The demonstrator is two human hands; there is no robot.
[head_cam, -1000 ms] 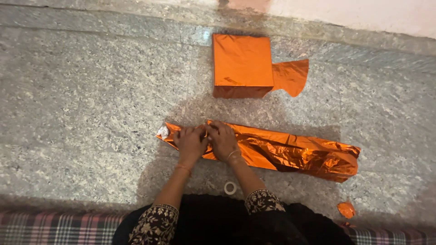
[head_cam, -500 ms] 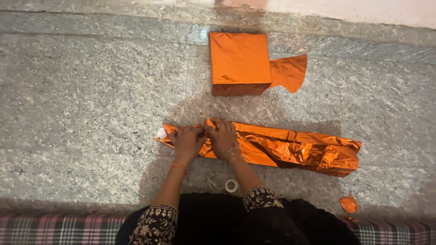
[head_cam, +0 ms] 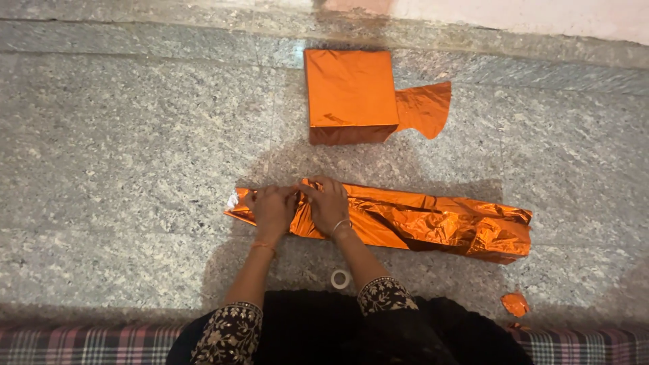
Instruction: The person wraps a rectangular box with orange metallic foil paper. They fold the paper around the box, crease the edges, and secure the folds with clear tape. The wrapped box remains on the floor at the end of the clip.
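Head view: left hand (head_cam: pixel 272 211) and right hand (head_cam: pixel 329 205), fingers pinching, press the long crinkled orange foil-wrapped parcel (head_cam: pixel 405 220) on the speckled stone floor (head_cam: pixel 122 149); its seam is half closed, while the square orange foil-wrapped box (head_cam: pixel 348 91) beyond appears finished.

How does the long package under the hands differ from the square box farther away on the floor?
The long package is narrow and stretched sideways; the square box is squat. The long package's foil is crumpled, the square box's smooth and tight. The left hand and right hand press the long package; the square box lies untouched. Both wear shiny orange foil.

head cam, steep downward, floor (head_cam: pixel 122 155) near
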